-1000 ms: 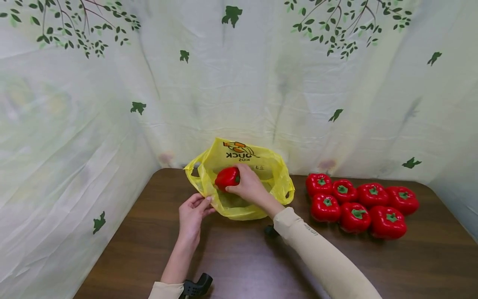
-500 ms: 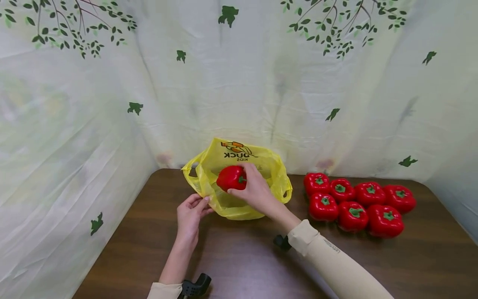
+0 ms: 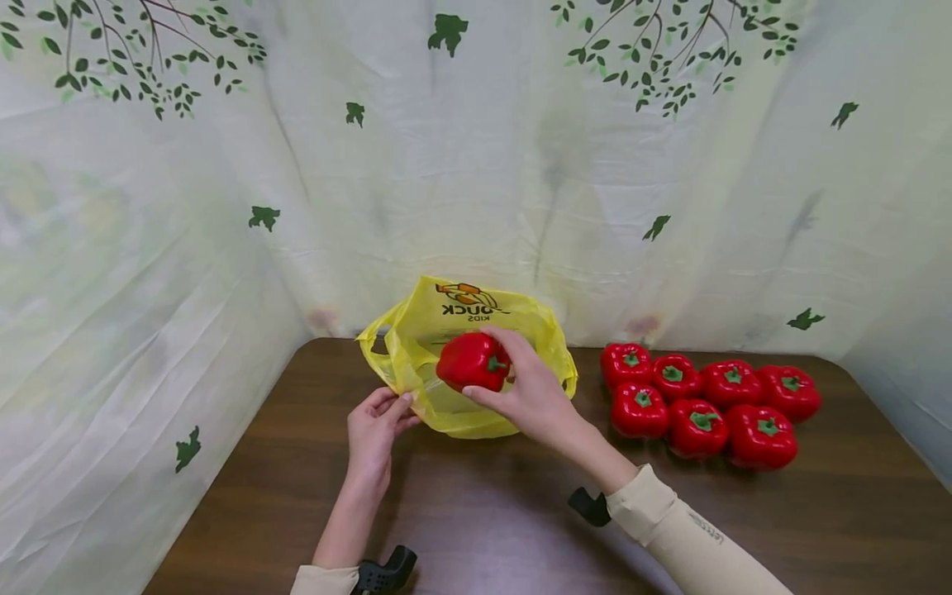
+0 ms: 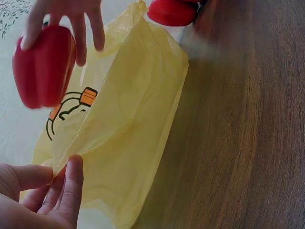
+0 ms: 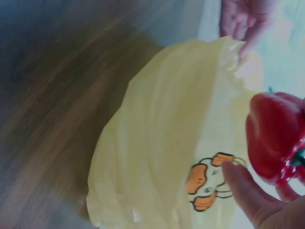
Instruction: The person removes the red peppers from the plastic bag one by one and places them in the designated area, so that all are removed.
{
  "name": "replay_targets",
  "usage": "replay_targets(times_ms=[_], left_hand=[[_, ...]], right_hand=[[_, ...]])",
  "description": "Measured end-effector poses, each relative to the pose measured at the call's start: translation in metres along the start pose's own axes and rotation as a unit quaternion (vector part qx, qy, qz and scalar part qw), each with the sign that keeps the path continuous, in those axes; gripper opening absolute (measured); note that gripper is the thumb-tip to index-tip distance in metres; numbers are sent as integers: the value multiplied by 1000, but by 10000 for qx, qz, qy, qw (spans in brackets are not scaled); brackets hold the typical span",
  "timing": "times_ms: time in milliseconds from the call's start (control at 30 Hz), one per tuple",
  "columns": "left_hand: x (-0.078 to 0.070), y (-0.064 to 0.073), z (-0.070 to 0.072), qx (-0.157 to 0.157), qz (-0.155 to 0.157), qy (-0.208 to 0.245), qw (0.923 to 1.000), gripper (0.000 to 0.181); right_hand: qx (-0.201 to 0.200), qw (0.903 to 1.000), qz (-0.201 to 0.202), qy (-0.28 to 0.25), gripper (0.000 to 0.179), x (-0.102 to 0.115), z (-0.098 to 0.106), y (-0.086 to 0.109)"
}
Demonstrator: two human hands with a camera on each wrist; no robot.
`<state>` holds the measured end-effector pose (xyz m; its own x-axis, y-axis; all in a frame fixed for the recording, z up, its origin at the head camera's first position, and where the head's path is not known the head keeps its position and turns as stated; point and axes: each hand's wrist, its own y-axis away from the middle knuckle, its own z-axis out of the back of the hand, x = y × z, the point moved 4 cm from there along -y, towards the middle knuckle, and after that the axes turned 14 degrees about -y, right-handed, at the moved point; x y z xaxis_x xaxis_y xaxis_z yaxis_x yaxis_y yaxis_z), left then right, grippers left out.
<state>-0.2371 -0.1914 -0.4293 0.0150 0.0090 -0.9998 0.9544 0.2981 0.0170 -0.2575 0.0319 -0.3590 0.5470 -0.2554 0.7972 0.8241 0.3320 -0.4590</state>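
Note:
A red bell pepper with a green stem is held by my right hand, over the mouth of a yellow plastic bag. The bag stands with its mouth spread, a printed duck logo on its back panel. My left hand pinches the bag's near-left rim between thumb and fingers, as the left wrist view shows up close. Seen from that wrist, the pepper hangs above the bag's edge. In the right wrist view the thumb lies close below the pepper. The bag's bottom is hidden.
Several more red bell peppers stand in two rows on the brown wooden table, right of the bag. A pale curtain with leaf prints hangs behind the table and along its sides. Each wrist wears a black camera mount.
My right hand has lifted the bell pepper up from the bag's inside and drawn it slightly right and nearer. My left hand keeps its pinch on the rim; the view has shifted slightly.

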Motion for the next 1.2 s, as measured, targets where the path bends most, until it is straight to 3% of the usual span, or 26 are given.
replay_targets(times_ms=[400,733,1200], left_hand=[[2,-2,-2,23,10,20,10000,19],[1,-2,0,72,19,2,10000,23],[-2,-1,2,69,17,78,9999,23]], right_hand=[[-219,9992,-137,-319,75,9,29,31],[-272,9987,431,-60,76,24,62,60],[-97,9987,331,362,86,31,114,103]])
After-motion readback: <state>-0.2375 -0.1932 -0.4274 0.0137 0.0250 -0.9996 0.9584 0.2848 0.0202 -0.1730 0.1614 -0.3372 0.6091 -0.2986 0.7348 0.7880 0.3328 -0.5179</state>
